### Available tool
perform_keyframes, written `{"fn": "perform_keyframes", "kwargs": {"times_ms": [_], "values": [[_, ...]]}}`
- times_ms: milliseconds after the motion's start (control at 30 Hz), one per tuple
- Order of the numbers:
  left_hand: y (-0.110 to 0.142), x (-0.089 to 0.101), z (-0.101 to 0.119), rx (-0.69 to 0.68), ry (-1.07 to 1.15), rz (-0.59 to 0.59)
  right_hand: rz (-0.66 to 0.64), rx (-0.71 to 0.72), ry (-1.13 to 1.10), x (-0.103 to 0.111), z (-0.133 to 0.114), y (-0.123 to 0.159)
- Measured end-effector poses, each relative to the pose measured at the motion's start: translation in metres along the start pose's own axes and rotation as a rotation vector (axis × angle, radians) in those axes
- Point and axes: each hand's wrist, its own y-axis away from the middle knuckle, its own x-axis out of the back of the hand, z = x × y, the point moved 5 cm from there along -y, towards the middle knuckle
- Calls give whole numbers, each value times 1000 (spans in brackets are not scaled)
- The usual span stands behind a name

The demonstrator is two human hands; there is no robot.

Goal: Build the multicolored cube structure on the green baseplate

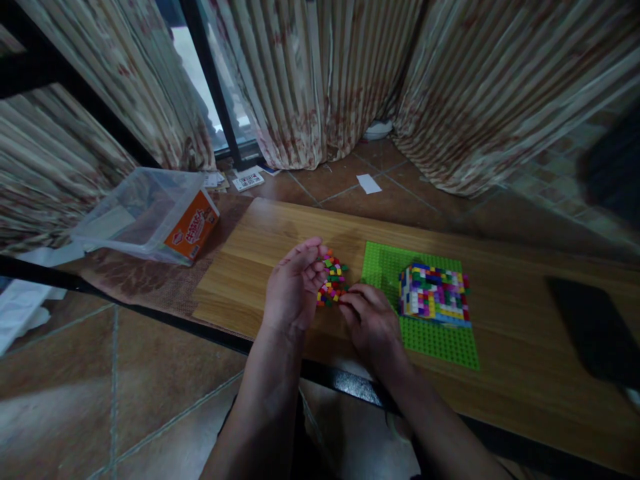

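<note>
A pile of small toy building bricks [332, 279] in mixed colours lies on the wooden table. My left hand [299, 275] is cupped at the pile's left side, palm turned toward it, fingers loosely bent and apart. At the pile's lower right edge, the thumb and fingers of my right hand [371, 319] are pinched together; whatever they hold is too small to make out. Right of that hand lies a green studded baseplate [435, 343]. On it stands a hollow, multicoloured brick structure [434, 293] with stepped walls.
A clear plastic bin [145, 213] with an orange label stands at the table's left. A dark flat object [593, 327] lies at the right. Curtains [310, 87] hang behind, and a white paper [369, 184] is on the tiled floor.
</note>
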Motion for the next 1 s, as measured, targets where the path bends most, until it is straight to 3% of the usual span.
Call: {"fn": "perform_keyframes", "kwargs": {"times_ms": [167, 367, 633, 733, 1000], "values": [[0, -1, 0, 6, 0, -10, 48, 36, -120, 11, -11, -3], [0, -3, -1, 7, 0, 8, 132, -12, -235, 47, -12, -5], [-1, -5, -3, 7, -17, 40, 378, -176, -63, 113, 36, 0], [-1, -6, -3, 3, -29, 46, 399, -247, 0, 129, 56, 4], [-1, -10, -6, 0, -41, 16, 294, -396, 16, 131, 77, 13]]}}
